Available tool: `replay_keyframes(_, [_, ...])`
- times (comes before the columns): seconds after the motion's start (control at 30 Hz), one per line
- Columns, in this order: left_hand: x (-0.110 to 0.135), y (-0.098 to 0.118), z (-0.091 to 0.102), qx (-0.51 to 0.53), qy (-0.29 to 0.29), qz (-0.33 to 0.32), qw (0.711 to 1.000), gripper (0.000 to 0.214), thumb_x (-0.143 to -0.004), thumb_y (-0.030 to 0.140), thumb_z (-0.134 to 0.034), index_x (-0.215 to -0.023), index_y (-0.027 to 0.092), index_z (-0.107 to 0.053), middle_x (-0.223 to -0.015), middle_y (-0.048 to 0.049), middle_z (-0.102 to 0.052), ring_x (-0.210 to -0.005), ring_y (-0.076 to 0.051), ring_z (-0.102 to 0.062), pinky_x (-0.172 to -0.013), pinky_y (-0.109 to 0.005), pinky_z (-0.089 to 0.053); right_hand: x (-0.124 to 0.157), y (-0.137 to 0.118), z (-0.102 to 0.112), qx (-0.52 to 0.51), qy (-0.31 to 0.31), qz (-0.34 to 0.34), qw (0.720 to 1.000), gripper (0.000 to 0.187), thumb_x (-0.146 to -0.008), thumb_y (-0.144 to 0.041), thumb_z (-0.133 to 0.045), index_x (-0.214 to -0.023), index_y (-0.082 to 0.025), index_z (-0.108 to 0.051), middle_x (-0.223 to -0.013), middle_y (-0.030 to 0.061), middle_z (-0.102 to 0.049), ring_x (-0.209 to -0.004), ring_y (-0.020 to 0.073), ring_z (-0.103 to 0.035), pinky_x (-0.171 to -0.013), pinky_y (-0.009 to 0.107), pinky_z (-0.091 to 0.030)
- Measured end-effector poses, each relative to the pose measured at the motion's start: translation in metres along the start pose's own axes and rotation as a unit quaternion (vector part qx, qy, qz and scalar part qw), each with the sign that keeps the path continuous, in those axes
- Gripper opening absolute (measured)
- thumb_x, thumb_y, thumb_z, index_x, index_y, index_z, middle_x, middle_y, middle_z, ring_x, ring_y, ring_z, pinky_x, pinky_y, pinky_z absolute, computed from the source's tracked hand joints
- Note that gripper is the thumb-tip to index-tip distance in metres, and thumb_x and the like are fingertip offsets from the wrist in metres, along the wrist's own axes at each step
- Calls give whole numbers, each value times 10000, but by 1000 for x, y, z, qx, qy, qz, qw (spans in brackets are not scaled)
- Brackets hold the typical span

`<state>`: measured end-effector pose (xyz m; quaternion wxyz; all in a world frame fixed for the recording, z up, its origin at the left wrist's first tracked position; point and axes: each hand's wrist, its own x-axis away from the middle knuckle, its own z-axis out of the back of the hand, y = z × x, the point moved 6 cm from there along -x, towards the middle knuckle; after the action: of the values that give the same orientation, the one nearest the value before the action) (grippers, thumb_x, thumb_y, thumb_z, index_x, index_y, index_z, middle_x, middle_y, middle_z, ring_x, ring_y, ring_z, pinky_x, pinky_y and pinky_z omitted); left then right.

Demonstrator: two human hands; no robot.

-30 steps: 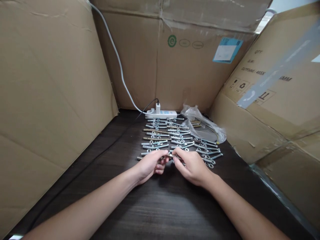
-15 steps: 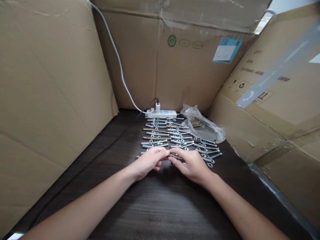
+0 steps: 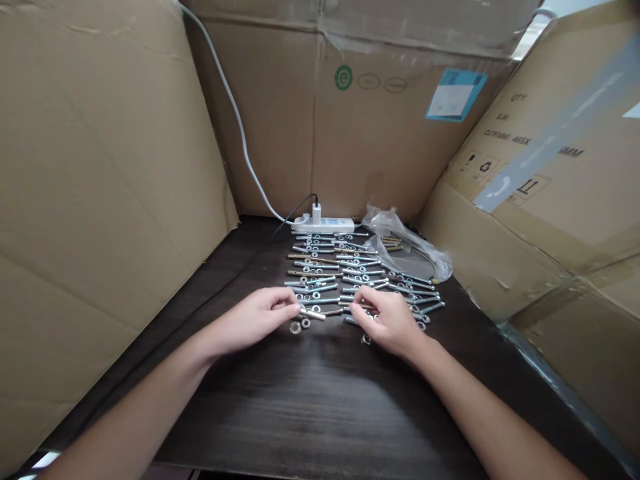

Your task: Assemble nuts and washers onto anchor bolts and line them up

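Pinching one end of a pale metal sleeve [image 3: 315, 315], the left hand [image 3: 267, 313] is holding it at the near edge of the bolt rows [image 3: 320, 301], beside a small nut [image 3: 305, 323]. Well apart, the right hand [image 3: 391, 320] is hovering with thumb and forefinger slightly parted (whether they are gripping anything, I cannot tell) over hardware lying on the tabletop [image 3: 310, 407].

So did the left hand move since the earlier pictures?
Yes. Against the white power strip, the left hand has shifted left, and it is now clearly apart from the right hand.
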<state>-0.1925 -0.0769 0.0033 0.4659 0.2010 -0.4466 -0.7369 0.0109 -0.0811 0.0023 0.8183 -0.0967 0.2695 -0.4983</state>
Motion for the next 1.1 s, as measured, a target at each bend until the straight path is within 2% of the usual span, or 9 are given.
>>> replay_keyframes(0.07, [9, -7, -7, -18, 4, 4, 1000, 254, -850, 383, -489, -765, 161, -576, -692, 20, -528, -635, -123, -451, -579, -218, -326, 1, -6, -7, 0, -19, 16, 1000, 189, -816, -353, -520, -715, -199, -561, -549, -31, -553, -488, 102, -474, -531, 216, -320])
replay_keyframes(0.3, [17, -11, -25, -141, 37, -79, 986, 203, -846, 367, -513, -805, 200, -619, -808, -14, -623, -710, -161, -533, -611, -235, -340, 7, -25, -27, -11, -110, 74, 991, 44, -745, -238, -594, -749, -219, -633, -587, -36, -635, -523, 104, -554, -541, 196, -347])
replay_keyframes(0.5, [16, -11, -29, -240, 26, -69, 968, 120, -858, 318, -504, -853, 225, -580, -859, 6, -621, -747, -161, -558, -625, -238, -341, 10, -32, -36, 9, -157, 103, 982, 202, -812, -317, -574, -991, -266, -654, -754, -17, -719, -646, 135, -643, -608, 209, -388])
replay_keyframes(0.7, [14, -13, -41, -298, 11, -90, 950, 129, -896, 332, -456, -914, 231, -535, -871, -4, -621, -757, -188, -584, -607, -265, -329, 9, -28, -41, 57, -174, 89, 979, 227, -814, -276, -561, -1010, -284, -676, -818, -7, -734, -700, 162, -667, -640, 233, -405])
replay_keyframes(0.83, [17, -15, -41, -298, 23, -80, 951, 119, -899, 319, -447, -957, 228, -497, -883, -15, -613, -760, -200, -586, -606, -279, -333, 7, -27, -41, 70, -168, 75, 981, 243, -813, -275, -562, -1025, -280, -682, -853, 1, -737, -722, 170, -673, -654, 242, -419])
replay_keyframes(1.0, [23, -8, -43, -294, 11, -110, 949, 143, -924, 247, -346, -872, 211, -474, -854, -19, -574, -737, -186, -554, -622, -292, -345, 6, -25, -41, 81, -154, 69, 982, 265, -830, -295, -547, -1063, -289, -673, -916, 9, -736, -785, 187, -684, -683, 260, -439])
replay_keyframes(1.1, [23, -4, -45, -284, 2, -129, 950, 155, -924, 237, -340, -853, 210, -474, -848, -15, -562, -742, -180, -537, -642, -294, -357, 6, -25, -42, 87, -155, 66, 982, 270, -839, -302, -537, -1074, -294, -670, -945, 13, -732, -827, 192, -684, -705, 262, -445])
